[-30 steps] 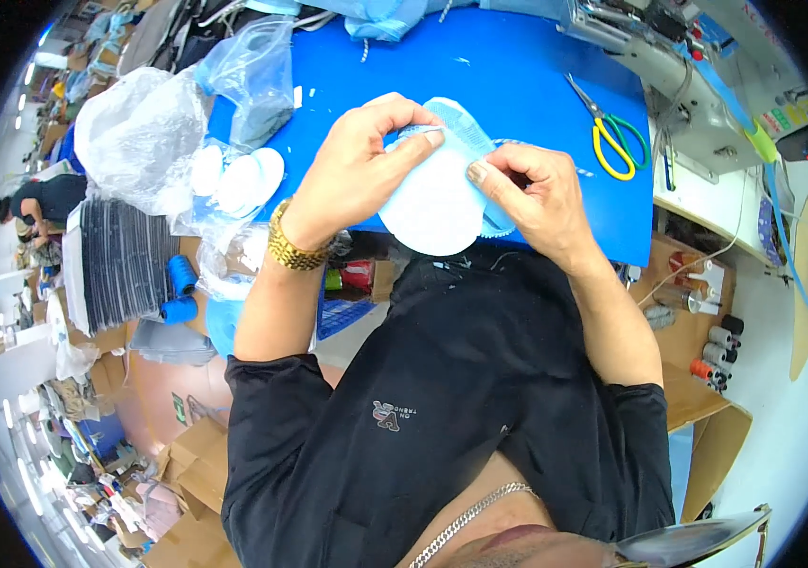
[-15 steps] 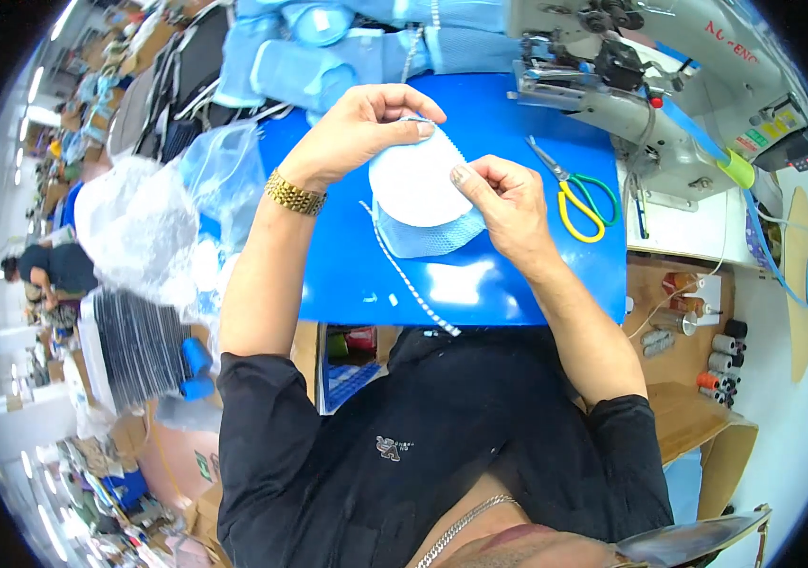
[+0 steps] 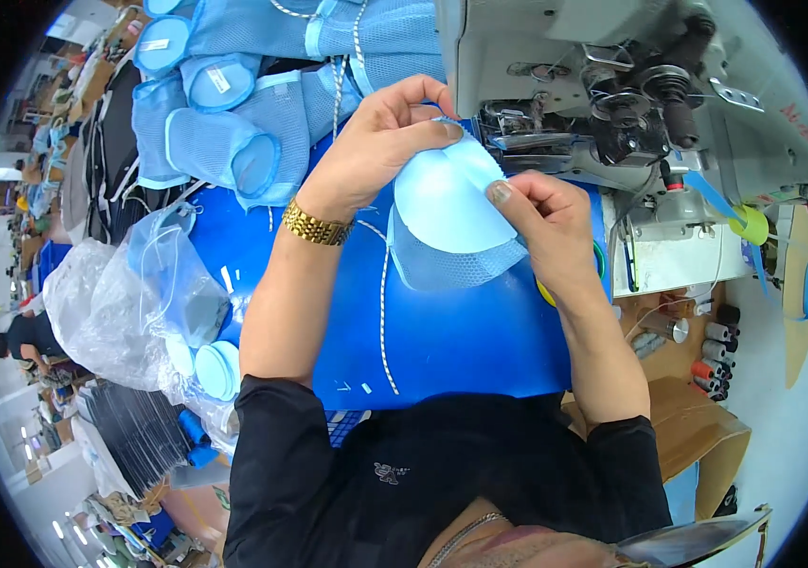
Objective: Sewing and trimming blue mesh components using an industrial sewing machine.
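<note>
My left hand [image 3: 405, 133], a gold watch on its wrist, pinches the top edge of a pale round piece [image 3: 442, 204] and the light-blue mesh fabric [image 3: 451, 267] beneath it. My right hand [image 3: 541, 218] grips the right side of both with thumb and curled fingers. A black-and-white cord [image 3: 384, 322] trails down across the blue work surface [image 3: 470, 350]. Just above the held pieces is the grey sewing machine [image 3: 631, 123]. Behind my right arm, scissors [image 3: 546, 292] show only part of their coloured handles.
Blue mesh bags [image 3: 233, 142] pile at the back left. Clear plastic bags [image 3: 120, 312], pale discs [image 3: 217, 371] and dark stacked sheets [image 3: 125, 435] lie leftward. Thread spools [image 3: 712, 360] and a cardboard box [image 3: 679, 435] are at lower right. Another person [image 3: 25, 336] stands at far left.
The held piece and both hands have moved forward, toward the sewing machine. More of the machine, mesh pile and blue surface shows. The scissors are now mostly hidden by my right arm.
</note>
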Motion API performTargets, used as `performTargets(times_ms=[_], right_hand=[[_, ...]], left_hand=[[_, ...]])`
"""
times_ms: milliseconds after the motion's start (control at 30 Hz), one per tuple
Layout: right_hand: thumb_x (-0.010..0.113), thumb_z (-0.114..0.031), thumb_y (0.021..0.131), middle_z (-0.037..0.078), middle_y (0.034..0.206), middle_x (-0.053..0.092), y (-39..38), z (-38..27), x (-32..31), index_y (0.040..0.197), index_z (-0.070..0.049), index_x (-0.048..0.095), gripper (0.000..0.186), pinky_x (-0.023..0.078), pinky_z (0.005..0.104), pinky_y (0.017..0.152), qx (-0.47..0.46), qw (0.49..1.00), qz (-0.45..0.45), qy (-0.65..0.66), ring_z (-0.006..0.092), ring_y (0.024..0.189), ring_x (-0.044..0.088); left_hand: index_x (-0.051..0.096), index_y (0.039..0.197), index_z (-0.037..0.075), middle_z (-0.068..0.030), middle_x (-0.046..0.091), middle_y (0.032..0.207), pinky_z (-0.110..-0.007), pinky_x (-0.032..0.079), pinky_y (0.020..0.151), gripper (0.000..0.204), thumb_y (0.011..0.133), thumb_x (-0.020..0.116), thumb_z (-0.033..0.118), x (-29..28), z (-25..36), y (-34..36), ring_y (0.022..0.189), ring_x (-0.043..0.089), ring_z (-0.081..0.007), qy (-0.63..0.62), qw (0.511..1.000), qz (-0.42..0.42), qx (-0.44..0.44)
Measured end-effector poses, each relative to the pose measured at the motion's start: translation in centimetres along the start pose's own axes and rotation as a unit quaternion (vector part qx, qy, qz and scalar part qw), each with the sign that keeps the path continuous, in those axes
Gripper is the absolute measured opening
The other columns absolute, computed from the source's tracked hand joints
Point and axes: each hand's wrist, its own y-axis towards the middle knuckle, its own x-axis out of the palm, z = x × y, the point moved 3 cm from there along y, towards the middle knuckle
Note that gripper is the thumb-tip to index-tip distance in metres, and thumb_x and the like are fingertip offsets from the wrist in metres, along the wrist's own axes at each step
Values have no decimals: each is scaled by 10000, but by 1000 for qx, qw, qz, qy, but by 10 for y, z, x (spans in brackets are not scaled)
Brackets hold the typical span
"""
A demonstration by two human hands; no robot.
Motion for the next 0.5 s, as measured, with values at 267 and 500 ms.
performTargets(times_ms=[267, 500], right_hand=[[686, -163, 895, -74, 643, 542, 5, 1, -4, 821, 1, 687, 180, 295, 182, 502, -11, 1000, 7, 1, -5, 583, 404], [685, -167, 900, -72, 651, 552, 5, 0, -3, 828, -1, 693, 181, 307, 180, 508, -13, 1000, 12, 2, -4, 589, 416]], left_hand=[[581, 964, 60, -13, 671, 814, -181, 475, 571, 124, 855, 636, 38, 0, -9, 11, 672, 623, -49, -35, 999, 6, 12], [593, 967, 60, -25, 681, 853, -187, 488, 587, 135, 846, 641, 25, -1, -11, 13, 691, 631, -52, -33, 999, 14, -2]])
